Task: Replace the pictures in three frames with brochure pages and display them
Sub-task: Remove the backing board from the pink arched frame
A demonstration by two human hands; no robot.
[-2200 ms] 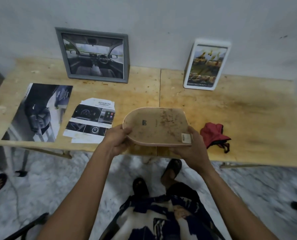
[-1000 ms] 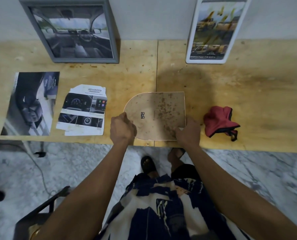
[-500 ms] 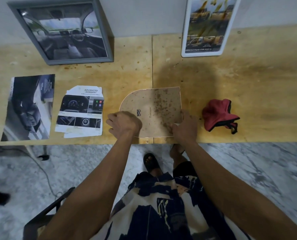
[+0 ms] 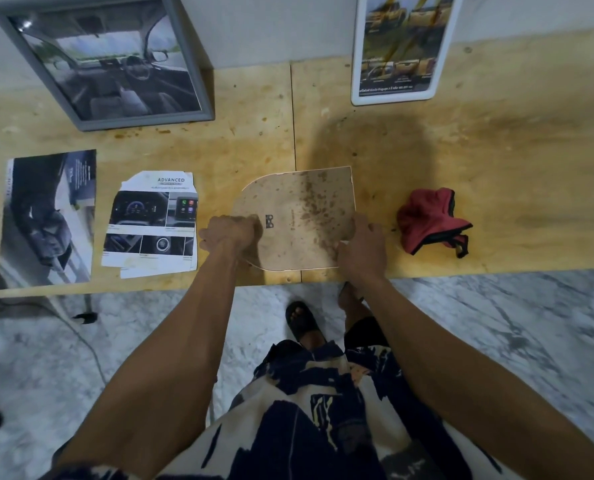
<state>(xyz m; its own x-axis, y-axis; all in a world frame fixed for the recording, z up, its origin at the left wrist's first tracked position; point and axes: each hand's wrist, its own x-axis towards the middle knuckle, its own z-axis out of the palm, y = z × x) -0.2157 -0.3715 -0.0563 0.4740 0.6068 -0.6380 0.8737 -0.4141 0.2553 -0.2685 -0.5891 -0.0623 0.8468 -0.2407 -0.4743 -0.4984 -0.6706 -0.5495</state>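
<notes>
An arch-shaped frame point(image 4: 302, 216) lies face down near the table's front edge, its stained brown backing board up. My left hand point(image 4: 231, 233) rests fisted on its rounded left side. My right hand point(image 4: 361, 249) presses fingers on its lower right corner. A grey frame point(image 4: 105, 60) with a car-interior page leans on the wall at back left. A white frame point(image 4: 403, 46) with a yellow-car page leans at back right. Two loose brochure pages lie at left: a torn one headed ADVANCED point(image 4: 152, 223) and a dark one point(image 4: 48, 220).
A crumpled red cloth point(image 4: 430, 221) lies right of the arch frame on the wooden table point(image 4: 496, 150). A seam runs down the table's middle. Below the edge are marble floor, my sandalled feet and a cable at left.
The arch frame went from held above the table edge to lying flat on the table. Both hands stay on it, and the view has moved closer and lower.
</notes>
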